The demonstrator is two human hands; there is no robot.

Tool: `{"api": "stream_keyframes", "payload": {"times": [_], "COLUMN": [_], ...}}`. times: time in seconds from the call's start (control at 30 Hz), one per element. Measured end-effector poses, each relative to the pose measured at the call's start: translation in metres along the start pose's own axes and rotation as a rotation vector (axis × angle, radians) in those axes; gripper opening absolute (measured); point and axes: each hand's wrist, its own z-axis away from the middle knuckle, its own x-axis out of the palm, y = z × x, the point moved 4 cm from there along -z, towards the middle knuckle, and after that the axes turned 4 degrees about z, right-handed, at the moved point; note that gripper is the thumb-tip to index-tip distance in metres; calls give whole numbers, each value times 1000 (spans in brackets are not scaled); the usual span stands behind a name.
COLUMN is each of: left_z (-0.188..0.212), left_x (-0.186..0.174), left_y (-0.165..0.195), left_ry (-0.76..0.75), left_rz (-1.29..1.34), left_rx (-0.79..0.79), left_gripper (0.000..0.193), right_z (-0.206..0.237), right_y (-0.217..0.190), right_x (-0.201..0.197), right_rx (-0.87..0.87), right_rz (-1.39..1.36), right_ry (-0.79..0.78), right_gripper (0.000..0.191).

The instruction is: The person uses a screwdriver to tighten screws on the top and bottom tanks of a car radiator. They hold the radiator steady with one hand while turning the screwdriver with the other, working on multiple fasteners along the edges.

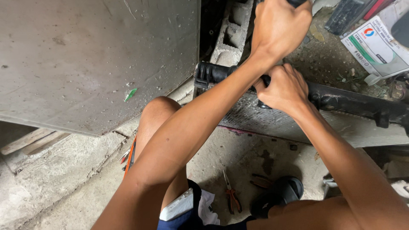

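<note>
A radiator lies across the concrete, its finned core [272,119] below a black plastic end tank [349,102]. My right hand [284,88] is closed around the black tank near its left end. My left hand [279,26] reaches over it to the top of the view, fist shut on a dark handle [297,2] that is mostly cut off by the frame edge. What that handle belongs to is hidden. My bare knee [158,111] sits just left of the radiator.
A large grey metal sheet [93,59] fills the upper left, beside a concrete block [232,34]. Orange-handled pliers [232,198] and a black sandal [279,194] lie on the floor. An orange-handled tool [129,156] rests by my knee. A white container [377,47] sits top right.
</note>
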Motion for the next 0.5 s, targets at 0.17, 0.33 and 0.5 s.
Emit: {"api": "stream_keyframes", "payload": {"times": [0.17, 0.33, 0.5], "left_z": [10, 36, 28], "left_x": [-37, -19, -26], "left_y": [7, 41, 20], "left_ry": [135, -16, 58], "left_rz": [78, 44, 37], "left_rx": [-272, 88, 47], "left_gripper": [29, 27, 28], "right_z": [13, 20, 15], "right_y": [-1, -4, -7], "right_x": [4, -8, -6], "right_rx": [5, -158, -114], "right_rz": [-52, -7, -15], "right_ry": [29, 154, 22], "right_gripper": [37, 45, 40]}}
